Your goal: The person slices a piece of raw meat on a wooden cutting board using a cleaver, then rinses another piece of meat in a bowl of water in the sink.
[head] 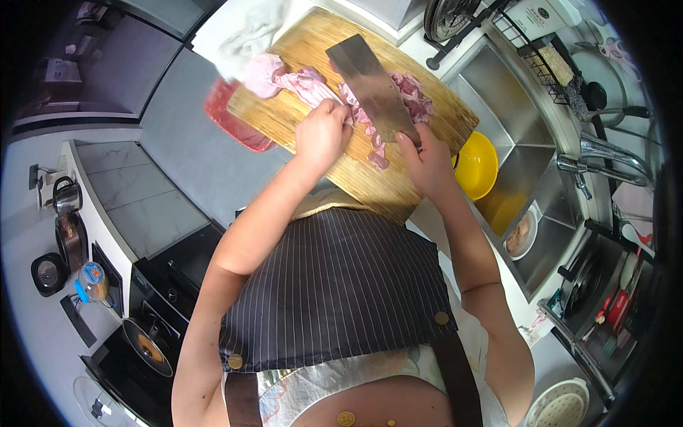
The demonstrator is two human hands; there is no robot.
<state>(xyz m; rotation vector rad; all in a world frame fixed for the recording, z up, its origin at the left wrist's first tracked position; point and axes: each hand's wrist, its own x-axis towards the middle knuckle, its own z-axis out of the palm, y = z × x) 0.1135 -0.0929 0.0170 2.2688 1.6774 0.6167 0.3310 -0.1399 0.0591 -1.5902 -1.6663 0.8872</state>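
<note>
A large wooden cutting board (368,187) lies before me on the counter. My left hand (323,131) grips the near end of a long piece of raw pink meat (307,85), which stretches across the board to its far left edge. My right hand (427,157) is closed around the handle end of a broad metal cleaver (373,85). Its blade points away from me, between the long piece and a pile of cut meat (415,99), and covers part of the meat. A small cut piece (378,160) lies nearer to me.
A red tray (235,120) sits under the board's left edge; crumpled white material (248,34) lies beyond it. Right of the board are a steel sink (480,74), a yellow bowl (480,171), a white bowl of food (523,235) and a faucet (608,155).
</note>
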